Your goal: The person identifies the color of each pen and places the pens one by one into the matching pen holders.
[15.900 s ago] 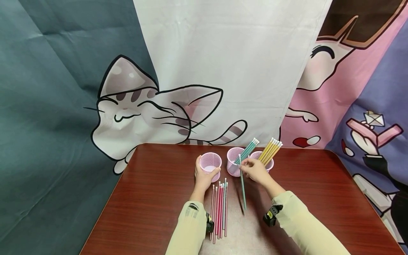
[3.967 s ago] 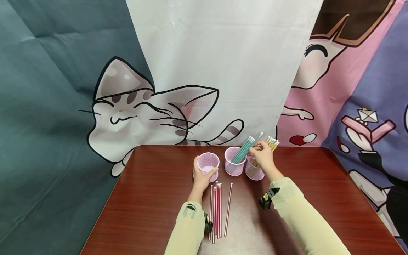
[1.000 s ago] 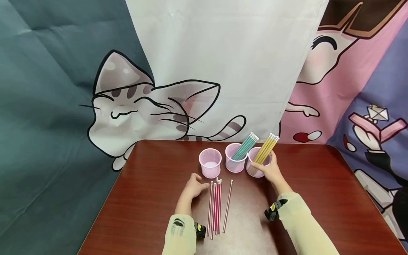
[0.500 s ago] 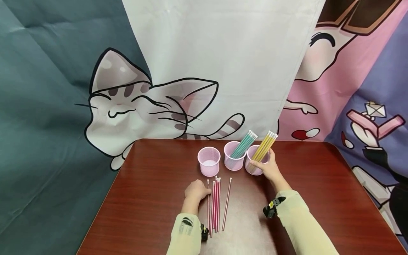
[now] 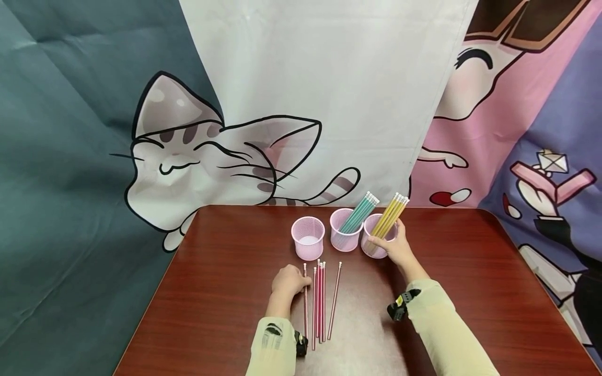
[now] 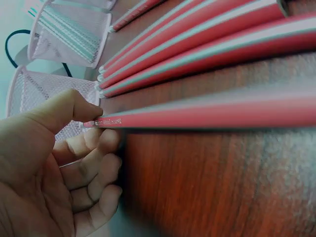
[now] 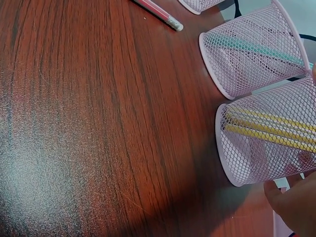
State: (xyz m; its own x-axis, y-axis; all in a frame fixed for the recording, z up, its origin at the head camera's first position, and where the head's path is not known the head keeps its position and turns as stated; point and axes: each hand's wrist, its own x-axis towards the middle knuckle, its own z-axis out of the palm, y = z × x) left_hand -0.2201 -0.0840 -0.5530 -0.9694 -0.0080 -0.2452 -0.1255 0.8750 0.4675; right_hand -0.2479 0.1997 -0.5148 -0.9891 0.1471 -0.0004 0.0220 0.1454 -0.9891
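My left hand (image 5: 288, 281) pinches a red pencil (image 6: 207, 116) near its eraser end, between thumb and index finger. This pencil lies slightly left of several other red pencils (image 5: 320, 308) on the table. My right hand (image 5: 398, 249) holds the right-hand pink mesh pen cup (image 7: 252, 158) from its right side, thumb in front. Yellow pencils (image 5: 391, 215) lean inside that cup, erasers up. Beside it, the middle mesh cup (image 5: 342, 241) contains teal pencils (image 5: 361, 211). The left mesh cup (image 5: 308, 249) stands upright with nothing in it, beyond the red pencils' eraser ends.
One red pencil (image 5: 335, 303) lies apart, right of the bunch and slightly slanted. The brown wooden table (image 5: 211, 292) reaches back to a cartoon-printed cloth (image 5: 263, 68). All three cups stand near the table's rear edge.
Teal pencils from the table now stand in the middle cup. My left hand has released the left cup and shifted a red pencil slightly left. My right hand has moved onto the yellow pencils' cup.
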